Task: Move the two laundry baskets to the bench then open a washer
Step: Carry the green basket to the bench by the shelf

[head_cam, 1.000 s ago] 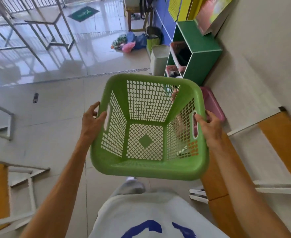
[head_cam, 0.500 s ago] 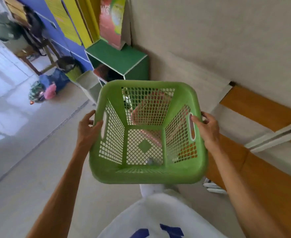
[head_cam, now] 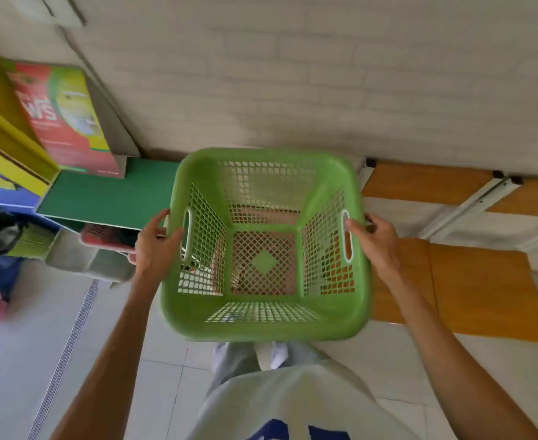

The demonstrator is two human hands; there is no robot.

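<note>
The laundry basket (head_cam: 266, 246) is bright green, its walls and floor a lattice of small holes, with a solid green diamond at the centre of the floor and pale rims round its handle slots. Right of the basket, the table (head_cam: 480, 290) has orange-brown panels on a white frame. Left of the basket, a shelf unit (head_cam: 102, 201) is dark green, with a red, green and yellow printed box (head_cam: 61, 119) on top. The wall (head_cam: 324, 74) behind the basket is off-white brick pattern.
</note>
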